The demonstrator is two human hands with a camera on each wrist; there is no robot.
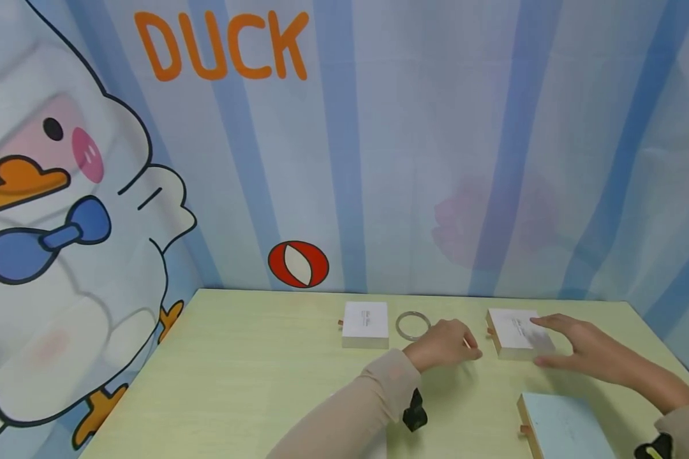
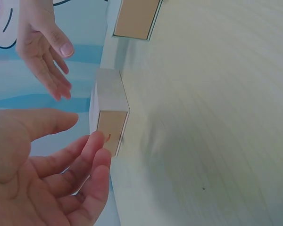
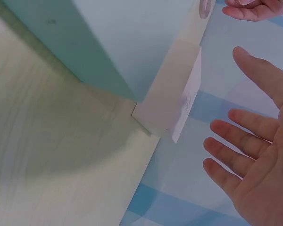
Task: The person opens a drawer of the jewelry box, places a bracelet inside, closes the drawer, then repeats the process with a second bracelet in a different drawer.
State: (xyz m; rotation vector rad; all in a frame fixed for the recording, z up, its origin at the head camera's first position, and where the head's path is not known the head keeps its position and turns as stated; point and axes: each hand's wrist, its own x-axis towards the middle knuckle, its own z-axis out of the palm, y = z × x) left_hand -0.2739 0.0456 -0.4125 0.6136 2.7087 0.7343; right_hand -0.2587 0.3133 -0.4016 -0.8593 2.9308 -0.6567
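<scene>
A white box (image 1: 519, 331) with printed lettering lies at the table's right rear, a small brown tab on its left side. My right hand (image 1: 585, 347) hovers at its right edge, thumb and fingers spread, holding nothing; the right wrist view shows these fingers (image 3: 238, 155) apart from the box. Left of that box, my left hand (image 1: 444, 344) hangs over the table with loosely bent fingers. Its grasp is empty in the left wrist view, near the box's tan end (image 2: 111, 125). Just behind the left hand lies a pale, round bangle (image 1: 412, 326), partly covered by it.
Another white box (image 1: 365, 324) with a brown tab lies left of the bangle. A larger pale blue box (image 1: 568, 424) stands at the front right. Under my left sleeve, a white object (image 1: 377, 446) shows only partly. A printed curtain (image 1: 402, 159) borders the table's (image 1: 235, 370) back edge.
</scene>
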